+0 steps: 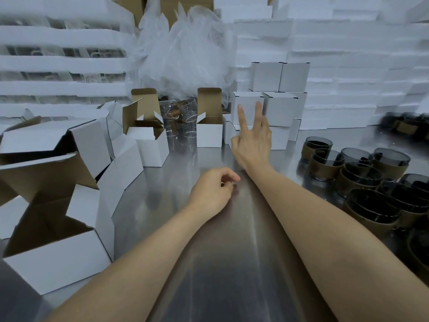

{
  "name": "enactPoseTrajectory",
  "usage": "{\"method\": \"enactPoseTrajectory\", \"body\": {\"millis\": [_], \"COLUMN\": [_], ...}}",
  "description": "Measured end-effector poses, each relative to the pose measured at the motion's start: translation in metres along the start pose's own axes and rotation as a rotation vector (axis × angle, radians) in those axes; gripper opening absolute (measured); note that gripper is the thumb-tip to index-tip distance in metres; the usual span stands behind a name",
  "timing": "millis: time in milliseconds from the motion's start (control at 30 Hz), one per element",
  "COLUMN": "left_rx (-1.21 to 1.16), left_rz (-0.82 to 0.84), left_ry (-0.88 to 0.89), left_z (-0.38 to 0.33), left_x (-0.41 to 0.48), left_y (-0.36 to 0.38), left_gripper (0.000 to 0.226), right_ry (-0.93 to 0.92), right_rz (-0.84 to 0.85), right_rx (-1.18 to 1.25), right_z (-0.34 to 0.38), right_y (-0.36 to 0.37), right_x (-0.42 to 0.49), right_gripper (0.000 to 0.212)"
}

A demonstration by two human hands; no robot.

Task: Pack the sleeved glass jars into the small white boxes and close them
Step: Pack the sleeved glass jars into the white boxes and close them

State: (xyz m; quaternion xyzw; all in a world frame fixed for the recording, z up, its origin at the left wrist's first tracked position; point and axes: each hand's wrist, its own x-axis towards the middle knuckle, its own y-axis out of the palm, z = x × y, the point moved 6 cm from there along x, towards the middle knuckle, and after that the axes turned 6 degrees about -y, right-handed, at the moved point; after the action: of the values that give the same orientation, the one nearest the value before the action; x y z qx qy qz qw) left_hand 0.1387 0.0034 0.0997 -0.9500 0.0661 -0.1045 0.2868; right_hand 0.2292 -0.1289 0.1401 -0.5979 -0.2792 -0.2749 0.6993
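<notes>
Dark glass jars in brown sleeves (357, 180): many unpacked, clustered right on steel surface (181, 173). Closed white cardboard boxes (282, 110) stacked behind; open white boxes (152, 147) left. Both empty: right hand (251, 140) two fingers extended, left hand (213, 191) loosely curled. Bulk remains.

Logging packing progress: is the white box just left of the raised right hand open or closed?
Open. The white box has its lid standing upright, brown inside showing. Contents: cannot tell.

Left grip (212, 192): bare hand
Right grip (251, 145): bare hand
Left forearm (148, 252): bare
Right forearm (325, 217): bare
</notes>
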Motion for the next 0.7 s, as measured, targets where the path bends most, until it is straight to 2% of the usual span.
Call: {"method": "enactPoseTrajectory", "body": {"millis": [100, 333, 467, 700], "left_rx": [0.022, 0.061, 0.068, 0.059], "left_rz": [-0.008, -0.012, -0.017, -0.017], "left_ry": [-0.004, 0.005, 0.004, 0.012], "left_z": [0.001, 0.0, 0.0, 0.0], "left_x": [0.002, 0.003, 0.004, 0.005], "left_y": [0.0, 0.002, 0.002, 0.003], "left_gripper": [0.031, 0.031, 0.036, 0.037], "right_ry": [-0.078, -0.053, -0.07, -0.079], "right_rz": [0.011, 0.077, 0.098, 0.118], "right_rx": [-0.076, -0.087, -0.05, -0.126], "right_z": [0.005, 0.001, 0.006, 0.008], "right_y": [0.008, 0.018, 0.018, 0.014], "right_x": [0.007, 0.008, 0.008, 0.008], "right_gripper": [0.065, 0.053, 0.057, 0.059]}}
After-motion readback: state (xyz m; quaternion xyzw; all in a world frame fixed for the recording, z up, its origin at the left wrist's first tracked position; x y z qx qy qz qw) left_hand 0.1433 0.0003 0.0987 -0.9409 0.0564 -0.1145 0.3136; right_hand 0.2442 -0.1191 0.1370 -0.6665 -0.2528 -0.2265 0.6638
